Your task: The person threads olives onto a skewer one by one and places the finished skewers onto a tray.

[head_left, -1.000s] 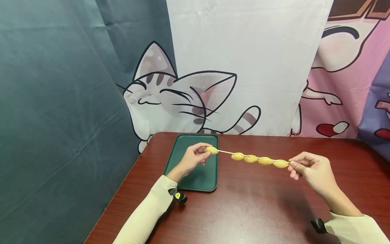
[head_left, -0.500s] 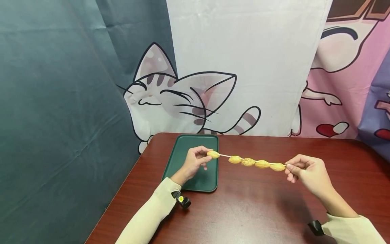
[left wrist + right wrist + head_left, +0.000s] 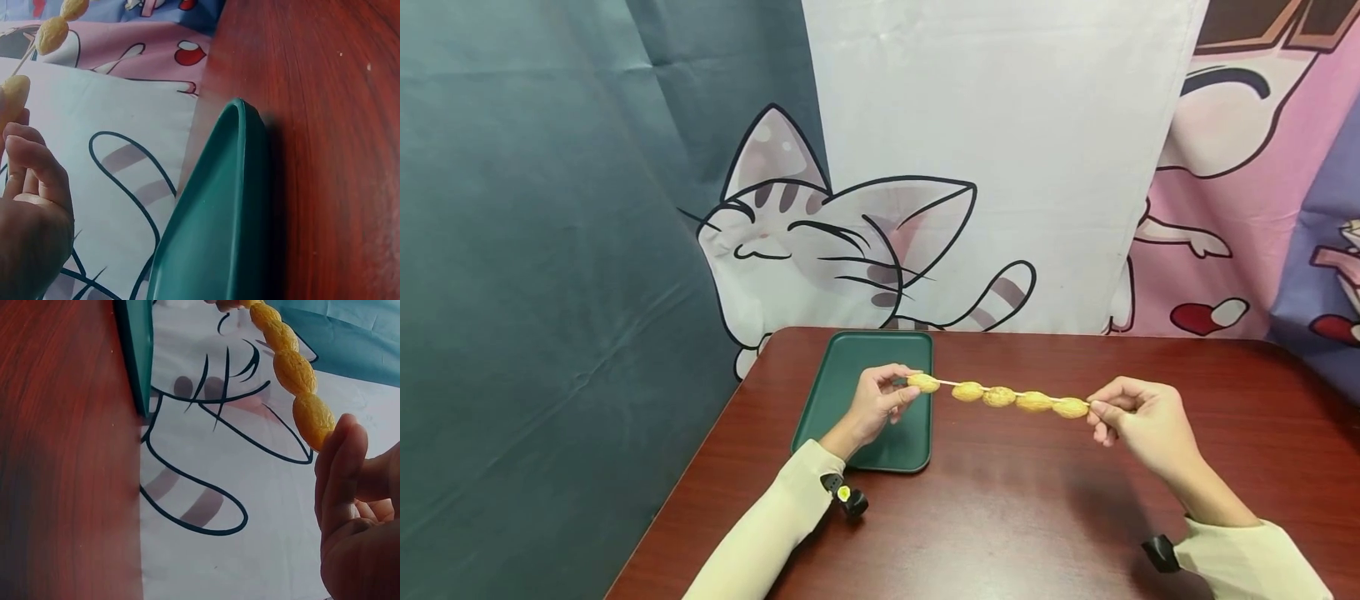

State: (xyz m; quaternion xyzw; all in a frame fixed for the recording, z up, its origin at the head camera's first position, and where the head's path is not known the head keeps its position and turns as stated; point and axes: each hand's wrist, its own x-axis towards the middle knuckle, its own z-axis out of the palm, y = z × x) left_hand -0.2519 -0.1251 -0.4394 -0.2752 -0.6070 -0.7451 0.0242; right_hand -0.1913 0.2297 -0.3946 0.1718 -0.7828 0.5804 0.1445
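Observation:
A thin skewer [image 3: 947,383] is held nearly level above the table, its right end a little lower. Several yellow, oval, wrinkled pieces [image 3: 998,397] sit on it in a touching row near its right end. My left hand [image 3: 880,402] pinches one more such piece [image 3: 923,382] at the left end, a short gap from the row. My right hand [image 3: 1146,421] pinches the skewer's right end beside the last piece [image 3: 312,420], thumb against fingers. In the left wrist view, the left hand's piece [image 3: 14,97] is partly cut off by the frame edge.
A green rectangular tray [image 3: 827,417] lies on the brown wooden table [image 3: 1015,500], below and behind my left hand. Fabric with cartoon drawings [image 3: 1037,125] hangs along the table's far edge. A dark green curtain [image 3: 550,292] borders the left side.
The gap between the left hand's piece and the row has narrowed. My right hand has moved left with the row; the left hand sits slightly lower.

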